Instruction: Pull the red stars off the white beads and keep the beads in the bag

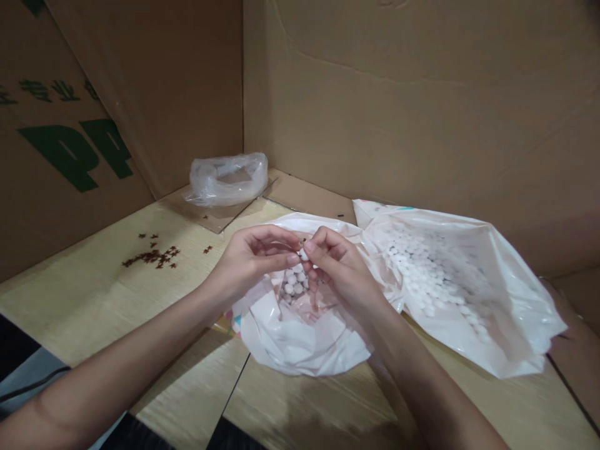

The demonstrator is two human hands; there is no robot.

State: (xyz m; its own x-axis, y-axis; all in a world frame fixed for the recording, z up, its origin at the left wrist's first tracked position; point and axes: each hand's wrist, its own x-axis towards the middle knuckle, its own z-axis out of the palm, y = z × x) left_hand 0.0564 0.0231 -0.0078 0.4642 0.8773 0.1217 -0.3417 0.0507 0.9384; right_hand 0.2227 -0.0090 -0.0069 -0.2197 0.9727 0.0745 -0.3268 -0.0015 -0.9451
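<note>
My left hand (248, 251) and my right hand (341, 265) meet over an open white plastic bag (300, 353). Their thumbs and forefingers close on one small white round piece (304, 254) between them. A tiny dark bit shows at the top of that piece, too small to name. Below the fingertips, several more white round pieces (294, 282) lie inside the bag. To the left on the table is a loose scatter of small reddish-brown star-shaped pieces (157, 256).
A second white plastic bag (510, 312) lies at the right, holding many white pieces (429, 275). A clear plastic bag (227, 181) sits on a cardboard piece in the back corner. Tall cardboard walls (398, 112) stand behind and left of the wood-patterned table (262, 400).
</note>
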